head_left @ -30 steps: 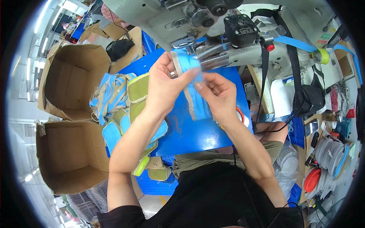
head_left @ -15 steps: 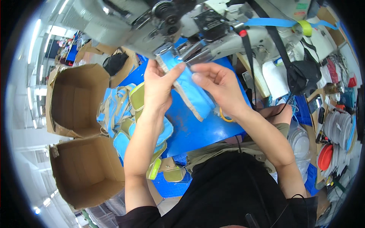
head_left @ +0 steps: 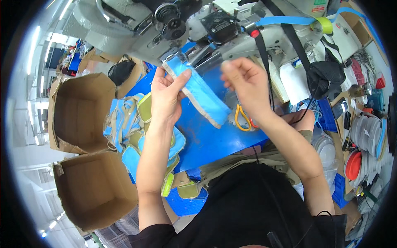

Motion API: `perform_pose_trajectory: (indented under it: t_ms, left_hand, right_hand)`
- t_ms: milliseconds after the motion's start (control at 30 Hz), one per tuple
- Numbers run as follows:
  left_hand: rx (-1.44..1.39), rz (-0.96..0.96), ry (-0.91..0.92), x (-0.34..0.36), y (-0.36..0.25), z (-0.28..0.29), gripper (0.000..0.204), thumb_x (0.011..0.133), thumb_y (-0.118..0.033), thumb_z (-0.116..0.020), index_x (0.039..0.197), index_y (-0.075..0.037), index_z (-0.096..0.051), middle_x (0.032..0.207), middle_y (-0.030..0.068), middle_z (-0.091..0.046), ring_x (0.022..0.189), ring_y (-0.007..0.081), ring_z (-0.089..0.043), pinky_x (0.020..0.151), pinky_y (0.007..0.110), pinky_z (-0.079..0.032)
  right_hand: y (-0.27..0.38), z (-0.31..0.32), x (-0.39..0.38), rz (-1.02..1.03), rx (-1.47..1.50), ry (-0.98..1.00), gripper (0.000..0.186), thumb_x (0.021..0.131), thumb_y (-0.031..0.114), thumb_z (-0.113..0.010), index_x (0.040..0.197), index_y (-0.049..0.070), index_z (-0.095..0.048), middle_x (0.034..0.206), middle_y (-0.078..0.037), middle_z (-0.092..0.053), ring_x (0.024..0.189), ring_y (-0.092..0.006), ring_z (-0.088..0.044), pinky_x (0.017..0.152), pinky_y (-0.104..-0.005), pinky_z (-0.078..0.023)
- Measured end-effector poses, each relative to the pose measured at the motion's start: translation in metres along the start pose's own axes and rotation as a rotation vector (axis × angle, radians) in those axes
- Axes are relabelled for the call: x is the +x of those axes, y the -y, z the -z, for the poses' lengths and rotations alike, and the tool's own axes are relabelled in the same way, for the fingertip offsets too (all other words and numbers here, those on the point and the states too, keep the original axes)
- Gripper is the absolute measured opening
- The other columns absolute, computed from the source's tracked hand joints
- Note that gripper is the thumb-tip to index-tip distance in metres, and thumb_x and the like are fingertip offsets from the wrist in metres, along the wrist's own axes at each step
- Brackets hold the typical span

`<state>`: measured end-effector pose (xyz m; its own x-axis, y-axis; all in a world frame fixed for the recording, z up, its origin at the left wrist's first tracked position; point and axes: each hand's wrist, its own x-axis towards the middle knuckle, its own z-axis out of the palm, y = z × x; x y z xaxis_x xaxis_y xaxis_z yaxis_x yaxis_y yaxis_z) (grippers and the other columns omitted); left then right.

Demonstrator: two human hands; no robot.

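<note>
My left hand is closed on a blue fabric strip with beige edging, thumb on top and fingers underneath. The strip's upper end lies at the metal presser parts of the sewing machine, and its lower end slants over the blue table. My right hand is raised to the right of the strip, apart from it. Its fingers are bent, but motion smears the thumb and fingertips, so whether they pinch anything is hidden. Below that hand, scissors with orange handles lie on the blue table.
Blue, beige and olive sewn pieces are heaped left of my left forearm. Two open cardboard boxes stand beyond them. A blue ribbon and black straps cross the machine. Reels are stacked at far right.
My right hand has moved up and away from the fabric strip, uncovering more of the scissors. My left hand still holds the strip. The whole view has shifted slightly.
</note>
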<state>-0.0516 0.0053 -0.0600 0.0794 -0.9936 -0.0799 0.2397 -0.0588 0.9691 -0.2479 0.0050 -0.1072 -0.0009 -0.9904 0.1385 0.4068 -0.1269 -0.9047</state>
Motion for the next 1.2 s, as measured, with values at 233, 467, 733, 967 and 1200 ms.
perform_pose_trajectory:
  t_ms: [233, 467, 733, 967, 1200]
  left_hand:
    - [-0.004, 0.024, 0.008, -0.005, -0.005, 0.002, 0.040, 0.096, -0.003, -0.068, 0.132, -0.004, -0.051, 0.111, 0.0089, -0.071, 0.095, 0.0164, -0.073, 0.081, 0.031, -0.063]
    - [-0.023, 0.025, 0.036, -0.002, -0.004, 0.004, 0.036, 0.095, -0.003, -0.065, 0.129, -0.003, -0.053, 0.110, 0.0090, -0.070, 0.095, 0.0166, -0.072, 0.086, 0.032, -0.061]
    - [-0.161, 0.011, -0.026, 0.003, -0.003, -0.002, 0.038, 0.094, 0.001, -0.062, 0.130, -0.001, -0.052, 0.105, 0.0085, -0.070, 0.085, 0.0165, -0.073, 0.071, 0.030, -0.062]
    - [-0.148, -0.022, -0.096, 0.037, -0.003, 0.009, 0.025, 0.098, 0.000, -0.054, 0.123, 0.002, -0.057, 0.109, 0.0134, -0.070, 0.093, 0.0217, -0.073, 0.075, 0.038, -0.065]
    - [-0.221, -0.030, -0.200, 0.066, -0.010, 0.018, 0.023, 0.102, -0.005, -0.051, 0.121, 0.002, -0.060, 0.111, 0.0126, -0.070, 0.096, 0.0218, -0.072, 0.077, 0.040, -0.064]
  right_hand:
    - [-0.006, -0.029, 0.009, -0.161, -0.145, 0.274, 0.030, 0.091, 0.017, -0.079, 0.111, -0.005, -0.075, 0.091, -0.011, -0.077, 0.085, -0.0117, -0.072, 0.072, -0.0274, -0.057]
    - [-0.006, -0.036, -0.001, -0.404, 0.300, 0.189, 0.033, 0.093, 0.017, -0.078, 0.115, -0.006, -0.072, 0.099, -0.012, -0.075, 0.085, -0.0117, -0.070, 0.072, -0.0248, -0.056]
    - [-0.002, -0.038, -0.006, -0.576, 0.434, 0.151, 0.032, 0.094, 0.016, -0.077, 0.117, -0.005, -0.070, 0.103, -0.010, -0.075, 0.085, -0.0115, -0.070, 0.073, -0.0251, -0.057]
    - [-0.007, -0.048, 0.000, -0.525, 0.487, 0.135, 0.030, 0.094, 0.016, -0.077, 0.116, -0.004, -0.070, 0.102, -0.008, -0.075, 0.085, -0.0101, -0.070, 0.075, -0.0250, -0.056]
    - [-0.014, -0.049, 0.004, -0.454, 0.367, 0.147, 0.028, 0.093, 0.019, -0.079, 0.111, -0.001, -0.072, 0.097, -0.003, -0.073, 0.085, -0.0071, -0.065, 0.077, -0.0221, -0.049]
